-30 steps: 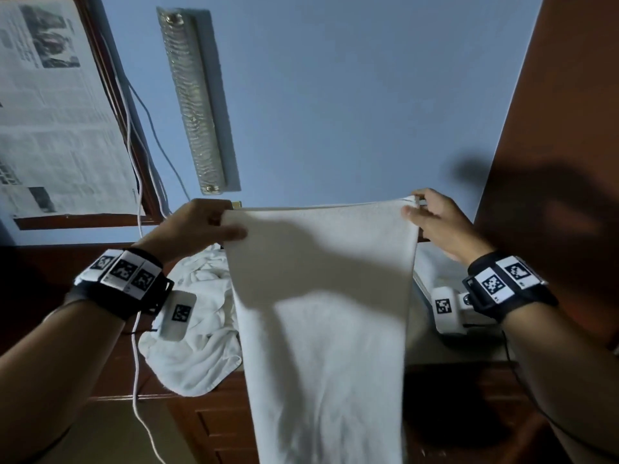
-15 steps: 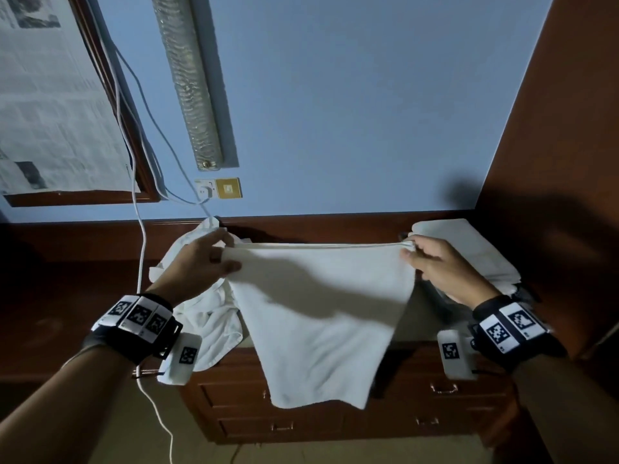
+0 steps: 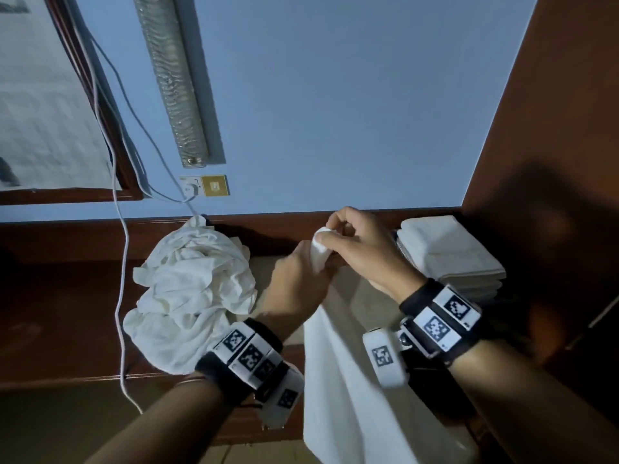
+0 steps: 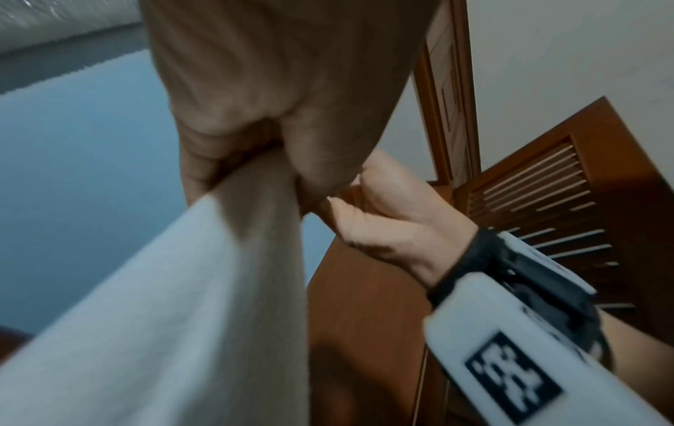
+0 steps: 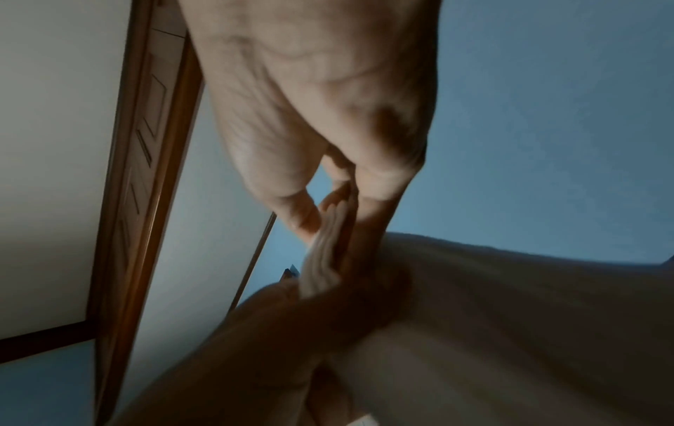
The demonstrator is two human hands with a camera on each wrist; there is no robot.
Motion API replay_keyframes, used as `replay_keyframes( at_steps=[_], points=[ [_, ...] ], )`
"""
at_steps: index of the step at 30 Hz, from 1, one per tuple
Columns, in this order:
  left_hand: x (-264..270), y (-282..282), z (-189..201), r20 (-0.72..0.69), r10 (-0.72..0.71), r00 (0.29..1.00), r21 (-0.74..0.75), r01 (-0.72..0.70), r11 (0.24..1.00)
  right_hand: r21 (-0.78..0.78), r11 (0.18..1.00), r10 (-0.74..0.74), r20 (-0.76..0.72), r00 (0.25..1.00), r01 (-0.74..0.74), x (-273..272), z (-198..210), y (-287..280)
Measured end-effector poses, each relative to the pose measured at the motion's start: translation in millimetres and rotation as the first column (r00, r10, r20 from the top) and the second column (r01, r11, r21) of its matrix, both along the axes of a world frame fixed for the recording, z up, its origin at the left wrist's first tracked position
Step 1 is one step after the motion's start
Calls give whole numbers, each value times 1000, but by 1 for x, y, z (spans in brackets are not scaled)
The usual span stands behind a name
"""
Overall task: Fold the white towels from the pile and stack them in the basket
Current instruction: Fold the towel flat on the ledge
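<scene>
Here both hands meet: the left hand (image 3: 294, 279) and right hand (image 3: 361, 249) pinch the white towel (image 3: 351, 396) corners together, cloth hanging below the grip. Uneven corners could skew the fold; a loosened pinch drops it.

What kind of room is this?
Probably a bedroom or laundry corner at home: a wooden dresser against a blue wall, with a pile of white towels and a folded stack on top.

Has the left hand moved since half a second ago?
Yes. The left hand has swung right, away from the crumpled pile of white towels, meeting the right hand at the top of the hanging white towel.
</scene>
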State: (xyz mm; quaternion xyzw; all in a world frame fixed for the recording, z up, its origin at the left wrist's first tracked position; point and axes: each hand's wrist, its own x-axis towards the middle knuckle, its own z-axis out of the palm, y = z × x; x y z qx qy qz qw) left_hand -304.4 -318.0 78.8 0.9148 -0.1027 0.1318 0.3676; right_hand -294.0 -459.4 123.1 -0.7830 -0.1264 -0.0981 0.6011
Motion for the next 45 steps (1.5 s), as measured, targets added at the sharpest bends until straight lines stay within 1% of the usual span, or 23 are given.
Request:
replay_keyframes(
  at_steps=[3,4,6,7,9,10,12,15,17,21,24,26,28,31,33,34,36,37,39,40,41,43,45],
  points=[
    [7,21,5,14,-64,998,-224,65,972,-125,988,98,75,992,-88,-10,8,-23],
    [5,27,11,-10,-128,992,-335,118,935,-143,986,95,91,991,-81,-11,9,-35],
    [-3,31,26,-33,-270,962,-552,208,808,-227,971,95,89,992,-73,-14,8,-58],
    [-7,31,35,-31,-318,948,-624,230,747,-318,944,113,52,992,-90,-17,8,-62],
    [-10,32,50,-9,-355,935,-681,254,687,-494,859,112,-82,990,-138,-17,-6,-62],
    [-11,33,57,29,-349,937,-677,275,683,-554,820,87,-131,988,-145,-18,-14,-61],
    [-10,40,67,100,-307,946,-637,298,711,-630,768,28,-147,989,-115,-23,-19,-58],
    [-6,58,66,114,-223,968,-578,247,778,-728,684,-38,-87,995,-38,-22,-15,-65],
    [-4,75,58,96,-170,981,-571,194,798,-758,652,-63,-54,997,0,-15,-10,-72],
    [6,122,44,59,-44,997,-489,67,870,-765,644,-88,-34,996,31,2,-12,-92],
    [5,151,36,65,-19,998,-359,41,932,-723,688,-86,-4,996,56,7,-12,-96],
    [4,166,29,70,-20,997,-312,41,949,-715,699,-47,-6,999,28,14,-16,-92],
    [5,175,21,67,9,998,-292,11,956,-776,630,-5,-24,1000,-16,20,-19,-88],
    [7,181,3,10,15,1000,-299,-11,954,-890,452,21,-59,998,-62,25,-28,-81],
    [6,182,-12,-50,18,999,-325,-34,945,-906,416,-18,-94,995,-78,19,-33,-79],
    [4,181,-19,-83,10,996,-342,-38,939,-903,422,-37,-108,993,-83,15,-38,-81],
    [1,178,-34,-146,5,989,-363,-58,930,-849,517,-81,-176,981,-109,8,-58,-92],
    [-1,176,-41,-183,-6,983,-364,-62,929,-782,612,-111,-232,966,-118,4,-71,-98],
    [-3,174,-58,-261,-28,965,-326,-61,943,-561,824,-129,-332,934,-85,-8,-97,-106],
    [-4,173,-67,-299,-51,953,-306,-45,951,-460,886,-125,-343,931,-51,-12,-113,-111],
    [-6,173,-74,-337,-79,938,-294,-25,955,-390,920,-99,-341,935,-45,-16,-130,-118],
    [-8,173,-86,-414,-141,899,-287,18,958,-343,937,-69,-358,931,-62,-24,-154,-128],
    [-11,170,-92,-468,-188,864,-299,46,953,-300,954,-101,-361,927,-13,-27,-165,-131]
  ],
)
